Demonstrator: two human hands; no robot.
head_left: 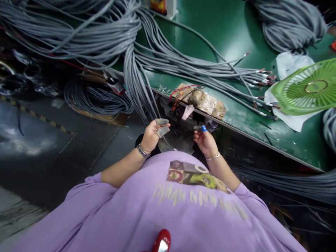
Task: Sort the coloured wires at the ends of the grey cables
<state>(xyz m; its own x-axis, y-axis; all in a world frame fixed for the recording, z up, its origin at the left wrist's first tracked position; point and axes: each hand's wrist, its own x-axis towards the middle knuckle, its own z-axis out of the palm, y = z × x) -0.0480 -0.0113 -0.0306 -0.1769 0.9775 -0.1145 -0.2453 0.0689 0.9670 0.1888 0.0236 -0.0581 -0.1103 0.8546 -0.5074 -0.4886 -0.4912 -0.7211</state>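
My left hand [154,134] is raised in front of my chest, with grey finger cots on the thumb and forefinger. Those two fingers are stretched forward and slightly apart, and nothing shows between them. My right hand [205,140] is a hand's width to the right, with a blue cot on the thumb and a grey one on the forefinger. Its fingers are curled and pinched together, and I cannot make out what they hold. Both hands hover just below the edge of the green table [236,115]. A thick bundle of grey cables [136,80] hangs over that edge.
A tape-wrapped brown block [204,101] with red and orange wires [176,93] lies at the table edge. Stripped cable ends [259,77] fan out toward a green fan [307,89] on a white bag [290,64]. More cable coils lie on the floor [97,99] and at the far right [288,22].
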